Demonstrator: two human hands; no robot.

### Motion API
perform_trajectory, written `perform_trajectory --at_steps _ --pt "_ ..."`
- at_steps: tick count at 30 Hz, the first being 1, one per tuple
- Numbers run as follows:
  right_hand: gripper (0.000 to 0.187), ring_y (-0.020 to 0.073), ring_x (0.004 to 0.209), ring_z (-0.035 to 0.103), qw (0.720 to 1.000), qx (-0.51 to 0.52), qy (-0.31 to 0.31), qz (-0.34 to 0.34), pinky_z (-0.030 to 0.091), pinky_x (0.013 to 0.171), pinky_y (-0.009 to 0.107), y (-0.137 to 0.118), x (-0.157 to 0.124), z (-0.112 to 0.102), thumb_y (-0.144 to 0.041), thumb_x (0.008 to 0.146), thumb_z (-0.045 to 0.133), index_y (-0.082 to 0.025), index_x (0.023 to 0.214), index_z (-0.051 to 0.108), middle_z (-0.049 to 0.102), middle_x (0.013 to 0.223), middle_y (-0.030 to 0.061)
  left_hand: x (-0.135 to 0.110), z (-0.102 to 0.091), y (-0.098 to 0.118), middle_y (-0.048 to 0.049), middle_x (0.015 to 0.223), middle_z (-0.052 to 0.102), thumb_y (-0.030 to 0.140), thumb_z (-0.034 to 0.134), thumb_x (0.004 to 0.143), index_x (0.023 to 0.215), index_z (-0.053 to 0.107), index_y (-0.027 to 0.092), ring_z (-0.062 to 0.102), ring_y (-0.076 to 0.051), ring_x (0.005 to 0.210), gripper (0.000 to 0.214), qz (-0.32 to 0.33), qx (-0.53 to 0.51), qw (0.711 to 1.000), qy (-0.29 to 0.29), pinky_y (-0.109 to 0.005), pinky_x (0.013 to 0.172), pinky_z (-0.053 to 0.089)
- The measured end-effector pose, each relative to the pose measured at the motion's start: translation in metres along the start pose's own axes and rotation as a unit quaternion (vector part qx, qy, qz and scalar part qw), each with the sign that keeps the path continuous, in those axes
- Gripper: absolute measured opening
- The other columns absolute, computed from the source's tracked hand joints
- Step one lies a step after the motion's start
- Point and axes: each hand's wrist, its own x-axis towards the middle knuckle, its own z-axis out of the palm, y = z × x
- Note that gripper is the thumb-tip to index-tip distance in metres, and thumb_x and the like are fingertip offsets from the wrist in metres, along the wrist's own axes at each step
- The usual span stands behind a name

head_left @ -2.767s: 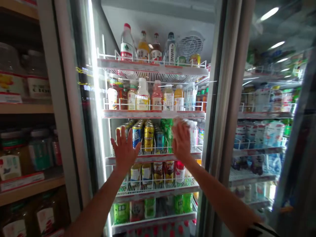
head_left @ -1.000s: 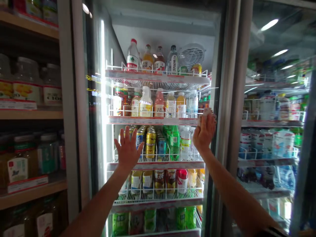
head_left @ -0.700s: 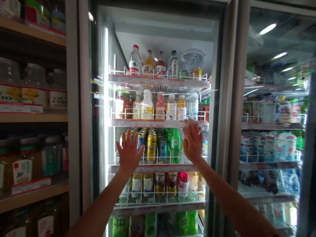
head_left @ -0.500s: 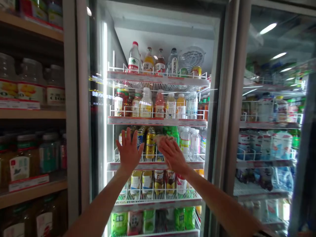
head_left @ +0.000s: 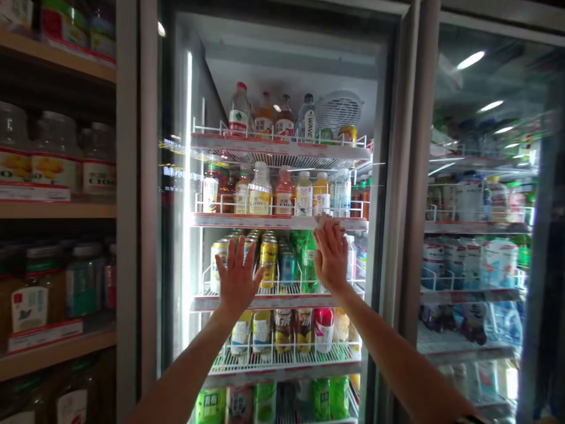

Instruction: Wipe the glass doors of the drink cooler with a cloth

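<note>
White cloth [head_left: 325, 221] pinned to fridge glass door [head_left: 282, 70] under right hand [head_left: 331, 259], level with second shelf edge, left hand [head_left: 237, 277] flat on glass, fingers spread, empty, hands apart, drink cans [head_left: 268, 259] and bottles [head_left: 282, 191] behind.

a shop — stocked drinks fridges [head_left: 282, 221]
</note>
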Motion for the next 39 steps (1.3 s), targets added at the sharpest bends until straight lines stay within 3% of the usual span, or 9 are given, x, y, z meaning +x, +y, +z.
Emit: perform_trajectory --at_steps 2,6,11,17,22,27,32,37,39 --pt "0.071 0.0265 0.142 0.018 1.000 0.011 -0.010 -0.013 0.028 0.109 0.054 -0.005 -0.006 0.000 -0.017 0.086 0.041 -0.029 0.148 0.009 0.023 0.153 0.0034 0.000 0.001 0.000 -0.0146 0.149 0.027 0.042 0.042 0.089 0.139 0.036 0.017 0.012 -0.030 0.141 0.056 -0.004 -0.002 1.000 0.005 -0.059 0.112 0.007" --pt "0.068 0.0206 0.141 0.020 0.968 0.058 -0.118 -0.211 0.026 0.113 0.046 -0.013 -0.015 0.000 -0.017 0.084 0.043 -0.026 0.147 0.018 0.034 0.149 0.0011 0.000 0.000 0.000 -0.0148 0.149 0.026 0.042 0.041 0.089 0.139 0.036 0.018 0.013 -0.031 0.141 0.056 -0.010 -0.009 1.000 0.002 -0.060 0.111 0.007" --pt "0.067 0.0275 0.142 0.017 1.000 0.008 -0.011 0.006 0.024 0.111 0.055 -0.011 0.008 0.005 -0.017 0.086 0.041 -0.028 0.147 0.017 0.023 0.153 0.0033 0.000 -0.002 -0.001 -0.0134 0.149 0.027 0.040 0.042 0.088 0.138 0.037 0.018 0.013 -0.030 0.141 0.055 -0.009 -0.013 1.000 -0.022 -0.059 0.112 0.007" --pt "0.057 0.0200 0.141 0.020 0.972 0.016 -0.121 -0.200 0.021 0.114 0.046 -0.010 0.010 0.000 -0.018 0.085 0.042 -0.027 0.141 0.034 0.038 0.146 0.0008 -0.002 -0.006 -0.001 -0.0113 0.151 0.024 0.043 0.042 0.088 0.139 0.035 0.020 0.011 -0.028 0.142 0.056 -0.012 -0.015 0.999 -0.046 -0.057 0.113 0.005" --pt "0.049 0.0278 0.140 0.022 0.999 -0.044 -0.001 0.026 0.023 0.109 0.054 0.008 0.015 0.001 -0.023 0.086 0.041 -0.016 0.135 0.045 0.035 0.147 0.0137 -0.002 -0.013 -0.002 -0.0098 0.152 0.020 0.041 0.046 0.087 0.141 0.032 0.022 0.008 -0.029 0.142 0.059 -0.004 -0.027 0.994 -0.101 -0.057 0.113 0.005" --pt "0.049 0.0196 0.137 0.029 0.953 0.047 -0.198 -0.223 0.022 0.111 0.046 -0.004 -0.017 -0.005 -0.022 0.085 0.041 -0.028 0.134 0.046 0.041 0.144 0.0009 -0.003 -0.015 0.000 -0.0090 0.153 0.018 0.041 0.045 0.087 0.143 0.028 0.022 0.007 -0.029 0.142 0.062 -0.007 -0.018 0.993 -0.118 -0.057 0.113 0.003" --pt "0.052 0.0306 0.140 0.018 0.998 -0.005 -0.055 0.026 0.018 0.108 0.055 0.013 -0.014 -0.004 -0.030 0.086 0.042 -0.014 0.135 0.046 0.028 0.150 0.0130 -0.014 -0.007 0.013 -0.0096 0.154 0.017 0.039 0.041 0.089 0.144 0.024 0.020 0.004 -0.028 0.143 0.061 -0.040 -0.006 0.994 -0.102 -0.058 0.112 0.001" --pt "0.044 0.0235 0.136 0.032 0.957 0.092 -0.199 -0.192 0.021 0.110 0.049 0.008 -0.028 0.002 -0.030 0.085 0.043 -0.027 0.127 0.054 0.044 0.142 0.0031 -0.025 0.002 0.023 -0.0090 0.154 0.017 0.041 0.037 0.090 0.144 0.022 0.019 0.002 -0.028 0.143 0.061 -0.057 -0.001 0.995 -0.082 -0.057 0.112 -0.004" --pt "0.045 0.0241 0.136 0.031 0.969 0.070 -0.176 -0.160 0.019 0.110 0.051 0.011 -0.026 0.001 -0.032 0.086 0.042 -0.026 0.129 0.053 0.044 0.143 0.0052 -0.026 0.003 0.024 -0.0078 0.154 0.017 0.041 0.037 0.090 0.145 0.022 0.020 0.002 -0.027 0.143 0.061 -0.059 -0.002 0.995 -0.083 -0.056 0.112 -0.004"
